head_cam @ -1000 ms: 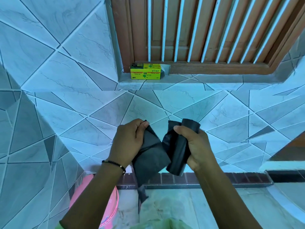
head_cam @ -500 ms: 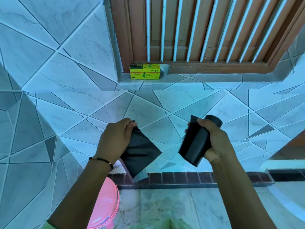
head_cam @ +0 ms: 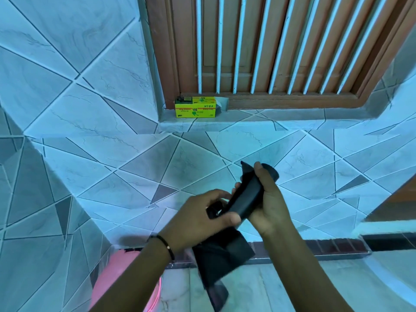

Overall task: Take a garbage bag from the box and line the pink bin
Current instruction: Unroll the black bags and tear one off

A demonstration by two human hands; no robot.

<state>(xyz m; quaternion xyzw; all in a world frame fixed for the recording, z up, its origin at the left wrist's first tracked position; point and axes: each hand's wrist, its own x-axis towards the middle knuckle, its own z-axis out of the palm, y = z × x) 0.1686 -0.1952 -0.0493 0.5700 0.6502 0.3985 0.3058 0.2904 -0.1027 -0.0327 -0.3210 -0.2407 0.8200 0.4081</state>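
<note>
My right hand (head_cam: 269,199) grips a black roll of garbage bags (head_cam: 246,199), held slanted in front of the tiled wall. My left hand (head_cam: 198,219) holds a folded black garbage bag (head_cam: 221,257) that hangs down below it, and its thumb rests against the lower end of the roll. The pink bin (head_cam: 112,282) stands on the floor at the lower left, mostly hidden behind my left forearm. The yellow bag box (head_cam: 195,107) lies on the window ledge above, its right end flap open.
A brown wooden window with white bars (head_cam: 270,46) fills the top. Blue-grey tiled walls (head_cam: 67,143) close in on the left and ahead. A dark brick strip (head_cam: 326,246) runs along the wall's foot above the pale floor.
Both hands, spread apart half a second ago, have come back together. My left hand with the loose bag moved right and now touches the roll in my right hand.
</note>
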